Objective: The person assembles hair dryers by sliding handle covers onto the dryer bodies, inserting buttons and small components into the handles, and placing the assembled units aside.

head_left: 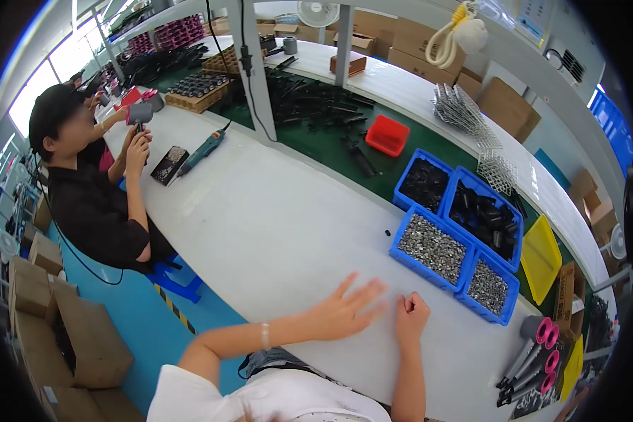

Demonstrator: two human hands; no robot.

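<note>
My left hand hovers over the white tabletop, its fingers spread and slightly blurred, with nothing in it. Close beside it, my right hand rests at the table with its fingers curled together; whatever they may hold is hidden. Beyond my hands stands a blue bin of small metal parts, and a smaller blue bin of similar parts adjoins it on the right. Behind these are a blue bin of black plastic parts and another with black pieces. One small black piece lies on the table.
Several grey-and-pink hair-dryer-like bodies lie at the right. A yellow tray and a red bin stand farther back. At the left, a co-worker handles a part near a teal power screwdriver and a small screw box.
</note>
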